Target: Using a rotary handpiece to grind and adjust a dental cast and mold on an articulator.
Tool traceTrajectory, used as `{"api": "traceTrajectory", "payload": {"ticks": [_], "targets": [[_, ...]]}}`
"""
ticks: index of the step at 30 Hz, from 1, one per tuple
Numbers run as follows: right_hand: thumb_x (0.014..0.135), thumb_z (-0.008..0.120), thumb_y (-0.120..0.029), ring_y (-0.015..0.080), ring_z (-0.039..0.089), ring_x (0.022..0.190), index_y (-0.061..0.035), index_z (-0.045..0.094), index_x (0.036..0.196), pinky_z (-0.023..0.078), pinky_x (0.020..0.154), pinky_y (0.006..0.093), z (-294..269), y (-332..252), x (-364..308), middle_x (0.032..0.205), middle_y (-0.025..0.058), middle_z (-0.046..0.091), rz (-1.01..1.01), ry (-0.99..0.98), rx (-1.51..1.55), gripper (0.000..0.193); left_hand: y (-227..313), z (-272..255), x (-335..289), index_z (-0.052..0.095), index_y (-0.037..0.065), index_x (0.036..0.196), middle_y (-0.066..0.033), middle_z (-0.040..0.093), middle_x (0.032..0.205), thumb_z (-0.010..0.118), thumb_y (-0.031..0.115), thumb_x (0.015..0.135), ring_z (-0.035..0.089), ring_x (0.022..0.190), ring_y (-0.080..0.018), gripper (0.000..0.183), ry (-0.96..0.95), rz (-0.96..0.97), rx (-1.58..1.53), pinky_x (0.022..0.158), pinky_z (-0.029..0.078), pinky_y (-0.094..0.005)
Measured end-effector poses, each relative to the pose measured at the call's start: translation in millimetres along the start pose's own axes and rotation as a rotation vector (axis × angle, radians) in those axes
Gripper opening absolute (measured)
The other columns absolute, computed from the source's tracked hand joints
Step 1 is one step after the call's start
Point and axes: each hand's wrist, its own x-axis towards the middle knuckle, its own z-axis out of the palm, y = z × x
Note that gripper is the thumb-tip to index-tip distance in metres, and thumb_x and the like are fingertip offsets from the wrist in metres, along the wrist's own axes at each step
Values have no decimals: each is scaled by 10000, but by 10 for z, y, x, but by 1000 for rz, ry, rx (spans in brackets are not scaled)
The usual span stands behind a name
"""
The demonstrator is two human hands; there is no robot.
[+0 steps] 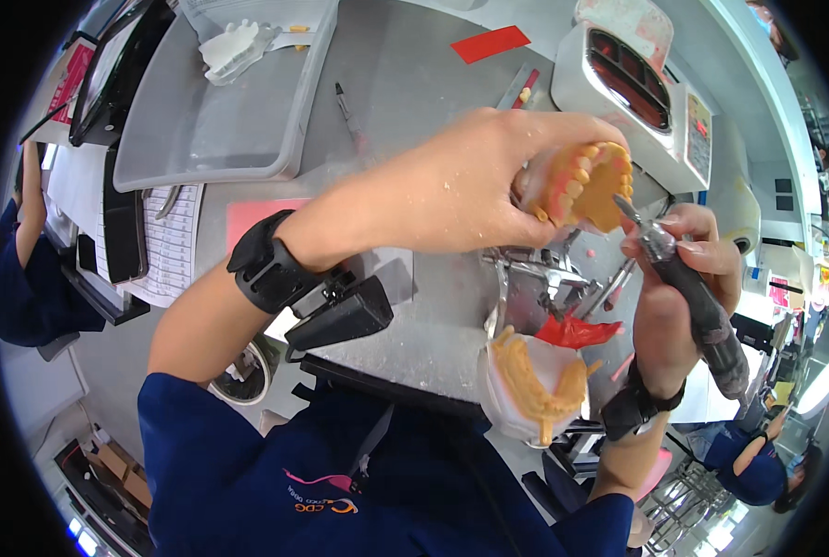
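My left hand [489,186] is closed around a dental model [570,190], a yellow-brown arch with teeth and pink wax along its outer side. In my right hand [698,255] is a dark, worn rotary handpiece [698,302], its thin tip close to the model's inner edge; whether it touches I cannot tell. Below them, near the bench edge, a second yellow-brown dental model [526,381] rests on a white base. A metal articulator [535,267] lies partly hidden under my left hand, beside a crumpled red wax sheet [577,331].
A clear plastic tray [219,139] holding a white cast stands at the far left. A wax heater [619,93] with dark red wells is at the far right. A flat red wax sheet [490,44], a pen [345,107] and printed papers [168,241] lie about. Other people work nearby.
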Motion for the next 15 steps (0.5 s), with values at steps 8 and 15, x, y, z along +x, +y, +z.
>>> {"api": "traceTrajectory", "payload": {"ticks": [8,15], "targets": [[768,784,-95,213,604,681,-40,504,879,527,923,546,279,128,96,843,95,464,-88,-14,-40,305,39,-12,7,551,21,1056,-109,605,752,645,-27,733,604,679,-237,339,0,-59,-206,642,491,-345],[819,723,-115,202,594,652,-71,511,924,485,960,566,262,114,71,869,79,463,-135,-108,-274,240,-16,3,5,548,-25,915,-112,565,704,619,-78,710,602,679,-249,224,30,-1,-223,633,486,-350]]}}
